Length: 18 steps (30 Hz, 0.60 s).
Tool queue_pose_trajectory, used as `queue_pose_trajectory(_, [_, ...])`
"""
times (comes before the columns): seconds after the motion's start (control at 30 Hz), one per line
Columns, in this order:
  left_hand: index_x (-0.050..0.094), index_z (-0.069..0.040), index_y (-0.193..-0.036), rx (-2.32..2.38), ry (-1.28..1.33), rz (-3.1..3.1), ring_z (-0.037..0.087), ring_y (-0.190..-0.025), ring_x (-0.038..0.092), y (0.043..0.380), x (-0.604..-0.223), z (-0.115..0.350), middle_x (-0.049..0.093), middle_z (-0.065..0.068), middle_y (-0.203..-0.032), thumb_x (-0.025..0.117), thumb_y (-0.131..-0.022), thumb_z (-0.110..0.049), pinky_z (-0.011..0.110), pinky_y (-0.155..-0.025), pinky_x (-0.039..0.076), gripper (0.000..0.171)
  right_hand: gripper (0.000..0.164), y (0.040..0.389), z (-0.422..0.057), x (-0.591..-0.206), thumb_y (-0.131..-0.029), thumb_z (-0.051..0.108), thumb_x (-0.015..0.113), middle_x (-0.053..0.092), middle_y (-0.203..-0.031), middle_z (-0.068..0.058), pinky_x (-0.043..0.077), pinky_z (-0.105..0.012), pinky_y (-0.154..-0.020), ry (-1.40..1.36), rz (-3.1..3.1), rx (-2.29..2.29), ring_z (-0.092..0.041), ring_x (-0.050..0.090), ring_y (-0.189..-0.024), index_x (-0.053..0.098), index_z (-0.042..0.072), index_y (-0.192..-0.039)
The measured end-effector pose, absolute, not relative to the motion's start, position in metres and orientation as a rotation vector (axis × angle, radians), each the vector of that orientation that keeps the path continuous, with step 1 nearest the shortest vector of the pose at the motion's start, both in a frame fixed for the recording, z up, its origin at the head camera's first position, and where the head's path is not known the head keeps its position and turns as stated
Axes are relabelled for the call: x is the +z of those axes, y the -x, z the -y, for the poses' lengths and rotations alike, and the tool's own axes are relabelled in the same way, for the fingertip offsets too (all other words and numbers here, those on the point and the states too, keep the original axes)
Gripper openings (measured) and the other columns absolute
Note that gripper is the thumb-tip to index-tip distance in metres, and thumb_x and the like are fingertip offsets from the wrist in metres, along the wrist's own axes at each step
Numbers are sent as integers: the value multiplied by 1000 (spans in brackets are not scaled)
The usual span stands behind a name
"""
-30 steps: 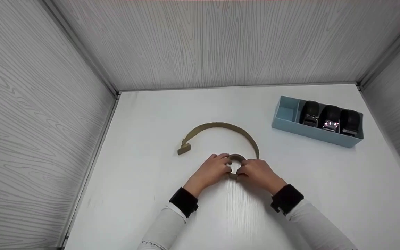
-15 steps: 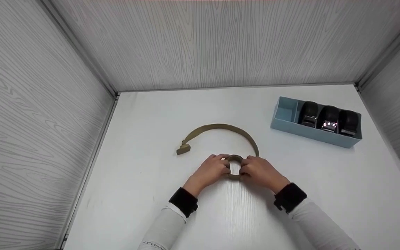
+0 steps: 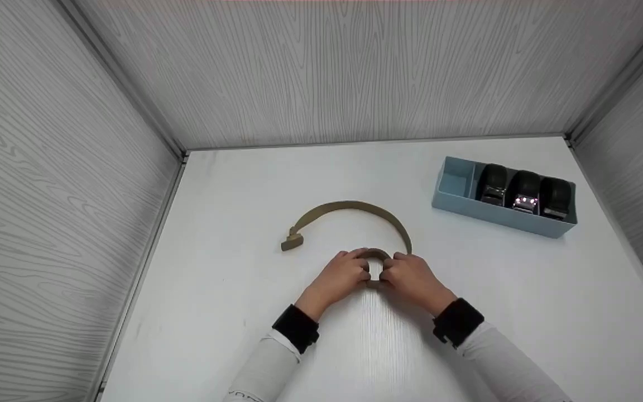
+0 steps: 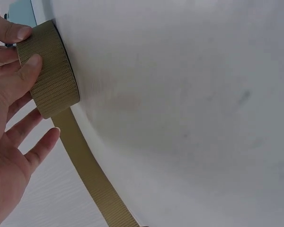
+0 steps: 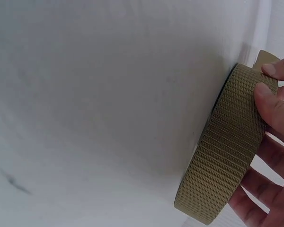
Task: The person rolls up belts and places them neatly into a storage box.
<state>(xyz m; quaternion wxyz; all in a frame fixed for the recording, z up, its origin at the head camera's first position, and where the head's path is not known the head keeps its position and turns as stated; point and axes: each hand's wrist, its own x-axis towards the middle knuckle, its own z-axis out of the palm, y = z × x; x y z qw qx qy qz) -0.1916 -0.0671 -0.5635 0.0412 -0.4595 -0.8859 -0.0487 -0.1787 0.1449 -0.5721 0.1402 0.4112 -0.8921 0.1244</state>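
Observation:
An olive-tan webbing belt [image 3: 349, 205] lies on the white table, part of it wound into a ring-shaped coil [image 3: 375, 253]. From the coil the loose length arcs up and left to its tan buckle [image 3: 292, 242]. My left hand [image 3: 342, 276] pinches the coil's left side; in the left wrist view its thumb presses the ribbed webbing [image 4: 52, 71] while two lower fingers stand off. On the opposite side my right hand [image 3: 413, 281] pinches the coil between thumb and fingers. The ribbed band [image 5: 222, 142] stands on edge in the right wrist view. My fingers hide parts of the ring.
A light blue divided box [image 3: 500, 216] stands at the back right. Three of its compartments hold rolled black belts [image 3: 524, 187] with shiny buckles; the leftmost shows its bare floor [image 3: 454, 184]. Grey wood-grain panels [image 3: 321, 72] enclose the table's back and sides.
My right hand moved slightly right, widening the gap between the hands, then came back closer to my left. Both hands keep holding the coil. The whole head view has shifted slightly.

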Motion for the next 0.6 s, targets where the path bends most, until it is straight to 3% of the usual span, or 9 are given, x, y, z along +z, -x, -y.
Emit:
queue_pose_trajectory(0.27, [79, -24, -91, -207, 1450, 2690, 23, -132, 47, 194, -565, 70, 71, -10, -102, 69, -89, -21, 36, -90, 44, 11, 10, 188, -159, -572, -75, 11, 82, 64, -91, 0, 46, -35, -67, -1298, 2630, 497, -18, 58, -77, 77, 15, -82])
queue_pose_trajectory(0.6, [75, -24, -81, -32, 1348, 2683, 17, -127, 50, 186, -559, 53, 67, -8, -95, 64, -92, -19, 33, -79, 46, 17, 7, 184, -153, -569, -73, 8, 81, 59, -74, -3, 43, -31, -58, -1281, 2614, 461, -21, 50, -64, 76, 12, -73])
